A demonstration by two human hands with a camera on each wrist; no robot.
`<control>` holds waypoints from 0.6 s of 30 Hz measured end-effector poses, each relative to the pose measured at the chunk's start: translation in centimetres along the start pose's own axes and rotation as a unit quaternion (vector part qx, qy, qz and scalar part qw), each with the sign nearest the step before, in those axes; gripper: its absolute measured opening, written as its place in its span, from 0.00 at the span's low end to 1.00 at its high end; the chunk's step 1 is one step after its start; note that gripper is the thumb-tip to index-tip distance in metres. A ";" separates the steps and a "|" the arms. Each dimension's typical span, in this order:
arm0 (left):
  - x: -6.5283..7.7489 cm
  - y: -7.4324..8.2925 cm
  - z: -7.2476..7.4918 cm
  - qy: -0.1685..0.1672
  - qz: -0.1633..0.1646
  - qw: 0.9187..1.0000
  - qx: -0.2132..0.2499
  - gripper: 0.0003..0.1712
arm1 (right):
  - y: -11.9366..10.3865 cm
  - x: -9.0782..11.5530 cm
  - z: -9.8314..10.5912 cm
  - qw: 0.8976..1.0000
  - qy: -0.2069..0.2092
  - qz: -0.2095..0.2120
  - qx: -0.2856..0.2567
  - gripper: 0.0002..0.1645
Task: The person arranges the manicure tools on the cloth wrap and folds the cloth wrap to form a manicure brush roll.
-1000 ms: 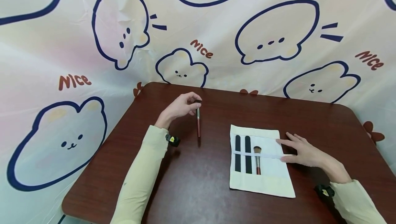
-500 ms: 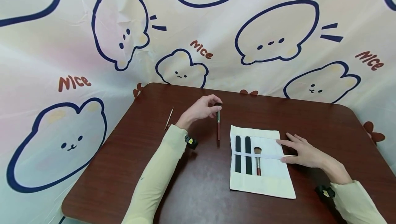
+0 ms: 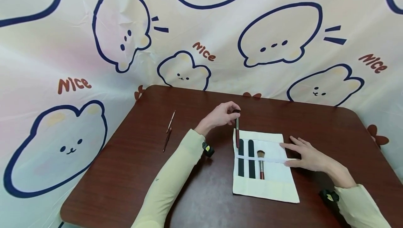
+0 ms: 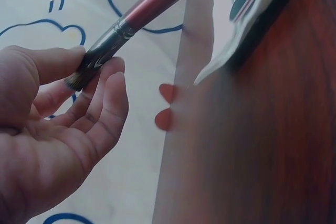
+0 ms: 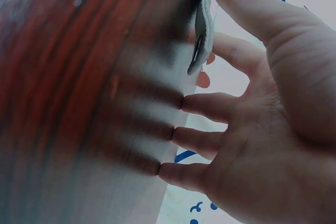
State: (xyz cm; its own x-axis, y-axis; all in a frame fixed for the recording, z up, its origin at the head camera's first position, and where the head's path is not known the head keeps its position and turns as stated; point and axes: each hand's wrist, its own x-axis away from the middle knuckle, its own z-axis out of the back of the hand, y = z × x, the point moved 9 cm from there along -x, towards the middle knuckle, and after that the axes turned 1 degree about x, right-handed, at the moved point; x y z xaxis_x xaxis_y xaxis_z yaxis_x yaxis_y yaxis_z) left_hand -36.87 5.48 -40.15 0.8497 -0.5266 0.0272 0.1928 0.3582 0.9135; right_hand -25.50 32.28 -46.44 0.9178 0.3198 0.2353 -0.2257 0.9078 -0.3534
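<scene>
My left hand (image 3: pixel 221 115) pinches a makeup brush (image 3: pixel 237 131) near its bristle end, the reddish handle hanging down over the top left corner of a cream fabric brush roll (image 3: pixel 264 187). In the left wrist view, thumb and fingers grip the dark metal ferrule of the brush (image 4: pixel 157 3). Two black nail files (image 3: pixel 251 159) and a second makeup brush (image 3: pixel 261 165) lie in the roll under a white elastic band. My right hand (image 3: pixel 310 156) rests at the roll's right edge, fingers spread, some fingertips on the table beside it in the right wrist view.
Two thin tools, a light one (image 3: pixel 171 121) and a dark reddish one (image 3: pixel 167 139), lie on the left part of the brown table (image 3: pixel 201 172). A printed cloth backdrop (image 3: pixel 220 28) stands behind the table edges.
My left hand has carried the makeup brush rightward, from over the bare table to the roll's top left corner. The two thin tools have come into sight. My right hand has stayed put.
</scene>
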 end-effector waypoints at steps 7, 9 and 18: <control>-0.8 0.2 -1.7 0.018 -0.001 1.000 0.022 0.16 | 0.0 0.1 -0.1 1.000 -0.002 -0.002 0.003 0.49; -1.0 0.3 -2.4 0.020 0.001 0.999 0.030 0.17 | 0.0 0.1 -0.1 1.000 -0.001 -0.002 0.004 0.49; -1.4 1.0 -5.1 0.019 0.000 0.998 0.063 0.15 | -0.1 -0.1 -0.2 1.000 -0.004 0.000 0.005 0.49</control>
State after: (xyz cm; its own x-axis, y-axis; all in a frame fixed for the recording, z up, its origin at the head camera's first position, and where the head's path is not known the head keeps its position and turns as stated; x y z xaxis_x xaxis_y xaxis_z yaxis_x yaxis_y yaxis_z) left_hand -35.37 10.57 -41.35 0.8684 -0.4957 0.0138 0.1315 0.2570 0.9574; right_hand -25.52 32.13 -46.59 0.9149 0.3227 0.2425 -0.2300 0.9105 -0.3437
